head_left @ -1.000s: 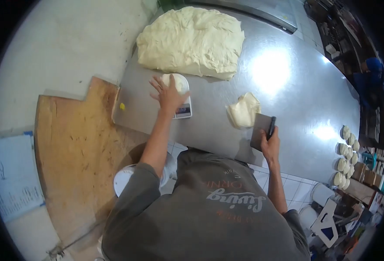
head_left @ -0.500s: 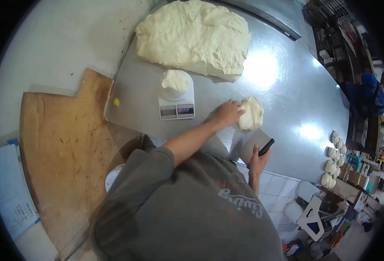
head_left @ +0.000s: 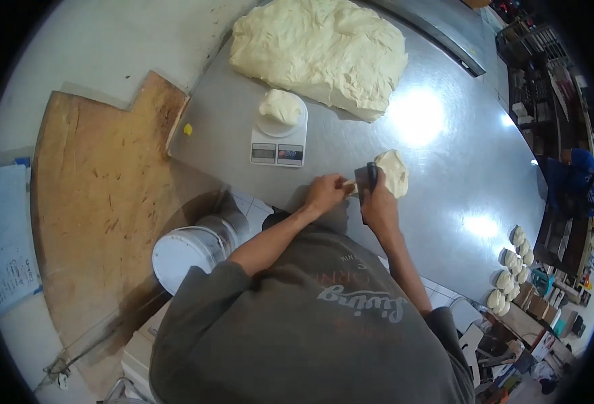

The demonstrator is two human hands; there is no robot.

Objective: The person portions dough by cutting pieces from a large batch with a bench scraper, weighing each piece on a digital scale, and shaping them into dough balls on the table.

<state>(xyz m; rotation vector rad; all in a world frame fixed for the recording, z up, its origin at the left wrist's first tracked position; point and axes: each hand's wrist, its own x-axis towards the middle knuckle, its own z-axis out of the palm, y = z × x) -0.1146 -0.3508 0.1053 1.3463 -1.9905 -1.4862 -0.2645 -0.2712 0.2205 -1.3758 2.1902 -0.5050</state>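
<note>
My right hand (head_left: 380,207) is wrapped round the black handle of a dough scraper (head_left: 365,180), its blade upright at the left side of a dough lump (head_left: 394,173) on the metal table. Just left of the blade, my left hand (head_left: 328,193) pinches a small bit of dough (head_left: 353,188). A dough piece (head_left: 281,108) rests on the white kitchen scale (head_left: 278,153); its display is too small to read. Behind the scale lies a very large dough mass (head_left: 320,54).
Several small dough balls (head_left: 512,262) sit in rows at the table's right end. A white bucket (head_left: 186,256) stands below the left front edge, near a wooden board (head_left: 108,202). At the far right is a person in blue (head_left: 573,176). A yellow bit (head_left: 188,129) lies at the left.
My left hand went from the scale to the dough lump and now pinches a small bit. My right hand raised and turned the scraper, bringing it beside the lump. The camera view shifted.
</note>
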